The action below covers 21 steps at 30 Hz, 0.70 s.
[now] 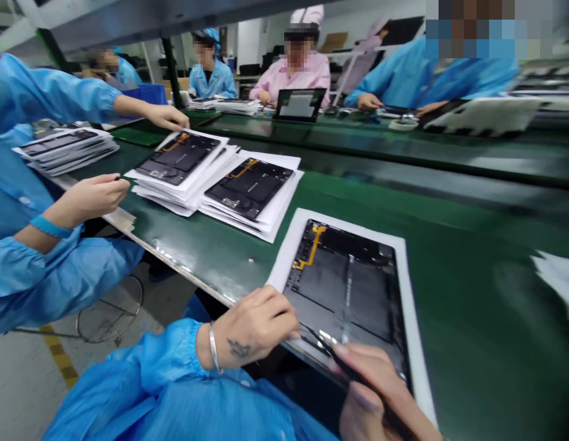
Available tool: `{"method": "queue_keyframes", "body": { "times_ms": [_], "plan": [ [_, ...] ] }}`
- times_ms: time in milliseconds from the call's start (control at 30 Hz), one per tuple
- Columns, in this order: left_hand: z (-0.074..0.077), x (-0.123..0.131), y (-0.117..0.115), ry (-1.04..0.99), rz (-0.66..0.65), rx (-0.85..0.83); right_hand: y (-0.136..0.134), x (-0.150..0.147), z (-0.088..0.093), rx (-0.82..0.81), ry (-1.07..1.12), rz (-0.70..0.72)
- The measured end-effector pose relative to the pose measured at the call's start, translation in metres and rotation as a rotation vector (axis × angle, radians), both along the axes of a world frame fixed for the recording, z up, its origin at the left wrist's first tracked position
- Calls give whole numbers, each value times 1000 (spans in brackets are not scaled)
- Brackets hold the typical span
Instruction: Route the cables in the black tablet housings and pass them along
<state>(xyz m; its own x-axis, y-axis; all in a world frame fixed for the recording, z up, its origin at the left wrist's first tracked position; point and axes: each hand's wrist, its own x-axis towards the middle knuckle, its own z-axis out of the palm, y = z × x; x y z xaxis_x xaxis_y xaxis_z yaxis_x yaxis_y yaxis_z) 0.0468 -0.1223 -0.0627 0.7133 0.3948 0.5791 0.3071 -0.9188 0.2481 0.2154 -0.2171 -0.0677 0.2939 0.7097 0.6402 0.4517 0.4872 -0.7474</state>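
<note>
Over the near panel [371, 294], my right hand [380, 383] grips tweezers [345, 365], fine work seemingly needing steadiness; my left hand [252, 324] curls, hold unclear.

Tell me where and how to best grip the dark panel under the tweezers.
I'd pinch the dark panel by its left and right edges, coming in from those two sides: it lies flat on a white sheet, and its upper face carries an orange ribbon better left untouched. The right hand holds black tweezers, so it may need freeing first.
</note>
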Motion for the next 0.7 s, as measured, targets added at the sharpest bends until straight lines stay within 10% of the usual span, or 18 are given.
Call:
{"method": "queue_keyframes", "body": {
  "times_ms": [700],
  "plan": [
    [19,-41,9,-45,61,-110,-6,-7,-3,46,-107,-63]
  ]
}}
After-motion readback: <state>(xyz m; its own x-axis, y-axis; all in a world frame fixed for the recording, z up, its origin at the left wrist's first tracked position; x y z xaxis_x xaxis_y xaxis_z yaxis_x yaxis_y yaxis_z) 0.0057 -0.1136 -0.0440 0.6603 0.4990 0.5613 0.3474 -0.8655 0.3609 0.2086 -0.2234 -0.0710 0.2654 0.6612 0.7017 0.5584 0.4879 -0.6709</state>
